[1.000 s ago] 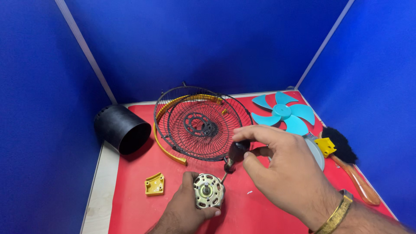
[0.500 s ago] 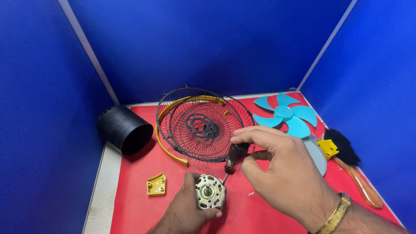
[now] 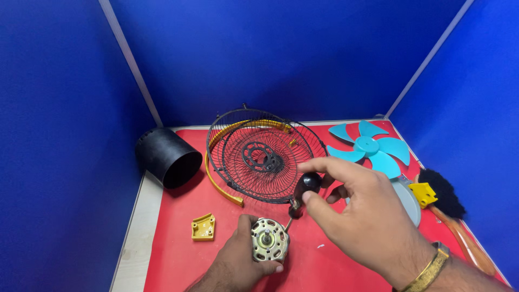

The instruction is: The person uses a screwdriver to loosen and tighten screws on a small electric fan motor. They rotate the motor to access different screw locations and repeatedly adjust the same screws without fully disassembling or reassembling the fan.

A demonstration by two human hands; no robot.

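Left hand (image 3: 238, 262): at the near edge of the surface, fingers curled shut around a small round fan motor (image 3: 269, 239), holding it with its shaft end turned up towards the camera.
Right hand (image 3: 367, 219): comes in from the near right corner, a gold bracelet (image 3: 430, 270) on the wrist; thumb and fingertips pinch the black handle of a screwdriver (image 3: 303, 194), the other fingers loosely bent.
Screwdriver: tilted, its thin shaft running down and left to the rim of the motor; whether the tip touches a screw is too small to tell.
Open room near: bare red mat (image 3: 173, 259) lies left of the left hand, reaching to the pale strip of surface (image 3: 132, 243) along the left edge.
Yellow bracket (image 3: 204, 226): lies flat on the mat, near the left hand but apart from it.
Middle: a black wire fan guard (image 3: 259, 157) with a yellow rim strip sits tilted just behind the hands.
Left side: a black cylinder housing (image 3: 166, 157) lies on its side near the left edge, open mouth facing the near right.
Right side: a grey disc (image 3: 408, 200) shows partly behind the right hand; a yellow clip (image 3: 423, 193) and a black-bristled brush (image 3: 448, 203) with a wooden handle lie along the right edge.
Far right corner: a teal fan blade (image 3: 370, 148) lies flat.
Walls: blue panels (image 3: 281, 54) close the left, far and right edges.
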